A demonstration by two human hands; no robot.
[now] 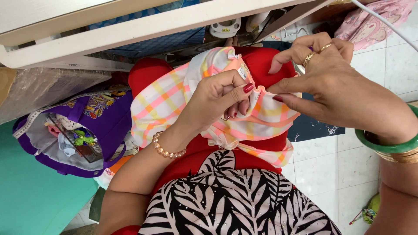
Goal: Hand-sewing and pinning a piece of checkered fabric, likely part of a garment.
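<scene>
Light, soft, floppy checked cloth (170, 98) over red lap (261, 61): left hand (215, 100) pinching gathered edge, right hand (331, 82) pinching beside it; best gripped there.

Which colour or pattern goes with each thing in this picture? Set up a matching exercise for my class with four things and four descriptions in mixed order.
Things:
1. Open cloth bag on the left
2. Thick round bangle on the right wrist
3. Beaded bracelet on the left wrist
4. Gathered fabric held by both hands

Descriptions:
A. Green
B. Pink, yellow and white check
C. Purple
D. Pale pink pearls

Pairs: 1-C, 2-A, 3-D, 4-B
</scene>
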